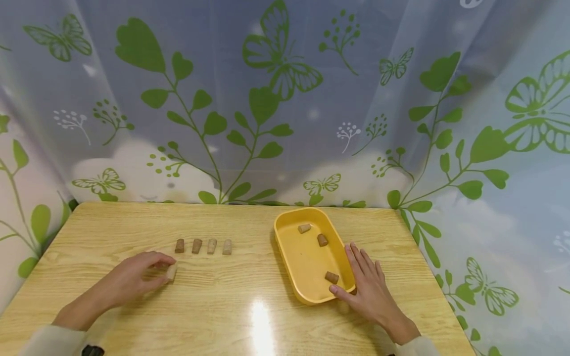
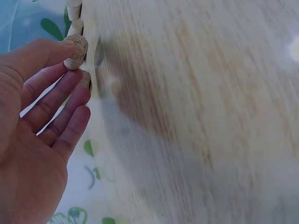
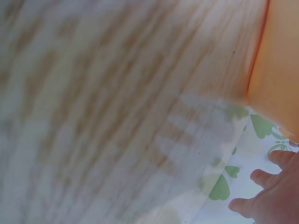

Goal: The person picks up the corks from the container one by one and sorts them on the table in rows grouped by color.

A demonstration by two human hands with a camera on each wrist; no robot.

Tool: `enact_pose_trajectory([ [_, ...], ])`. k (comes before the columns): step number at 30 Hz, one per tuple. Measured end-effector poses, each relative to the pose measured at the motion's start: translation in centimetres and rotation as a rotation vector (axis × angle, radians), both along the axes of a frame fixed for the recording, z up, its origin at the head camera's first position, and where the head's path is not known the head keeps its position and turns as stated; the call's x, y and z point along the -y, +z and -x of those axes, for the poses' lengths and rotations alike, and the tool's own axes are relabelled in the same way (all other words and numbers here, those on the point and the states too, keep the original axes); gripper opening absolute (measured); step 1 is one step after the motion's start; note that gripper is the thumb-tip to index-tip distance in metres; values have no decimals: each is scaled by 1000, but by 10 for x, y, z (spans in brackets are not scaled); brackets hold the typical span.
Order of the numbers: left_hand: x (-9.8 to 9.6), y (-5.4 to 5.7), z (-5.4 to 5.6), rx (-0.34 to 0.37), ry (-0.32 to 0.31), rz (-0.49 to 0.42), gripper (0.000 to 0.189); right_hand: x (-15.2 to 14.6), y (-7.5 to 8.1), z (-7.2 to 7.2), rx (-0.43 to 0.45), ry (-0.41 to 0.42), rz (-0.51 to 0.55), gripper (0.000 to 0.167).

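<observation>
My left hand (image 1: 138, 278) pinches a light tan cork (image 1: 171, 272) between thumb and fingertips, just in front of a row of several corks (image 1: 212, 246) on the table. In the left wrist view the held cork (image 2: 79, 45) shows its speckled end, and the other fingers are loosely extended. My right hand (image 1: 368, 287) lies at the near right corner of a yellow plastic tray (image 1: 291, 274), its fingers fairly straight along the side and the thumb over the near rim. Inside the tray are three corks: a light one (image 1: 304, 228) and two darker ones (image 1: 322, 240).
The wooden table (image 1: 222, 316) carries the row on the left and the tray on the right. A curtain (image 1: 213, 99) printed with green leaves and butterflies hangs along its back edge and both sides.
</observation>
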State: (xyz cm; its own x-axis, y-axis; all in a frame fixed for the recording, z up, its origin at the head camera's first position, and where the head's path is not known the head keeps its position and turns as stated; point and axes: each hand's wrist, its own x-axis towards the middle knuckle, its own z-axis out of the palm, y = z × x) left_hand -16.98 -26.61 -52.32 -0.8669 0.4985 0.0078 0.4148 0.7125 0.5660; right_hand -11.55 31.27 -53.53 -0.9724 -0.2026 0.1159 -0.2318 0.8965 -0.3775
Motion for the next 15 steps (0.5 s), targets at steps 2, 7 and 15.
enact_pose_trajectory([
  [2,0,-2,0,10,-4,-7,37,0,-1,0,3,-1,-1,106],
  [7,0,-4,-2,31,2,-1,38,0,-2,0,5,-1,0,106],
  [15,-1,-6,-3,-4,22,24,39,0,0,0,10,0,7,105],
])
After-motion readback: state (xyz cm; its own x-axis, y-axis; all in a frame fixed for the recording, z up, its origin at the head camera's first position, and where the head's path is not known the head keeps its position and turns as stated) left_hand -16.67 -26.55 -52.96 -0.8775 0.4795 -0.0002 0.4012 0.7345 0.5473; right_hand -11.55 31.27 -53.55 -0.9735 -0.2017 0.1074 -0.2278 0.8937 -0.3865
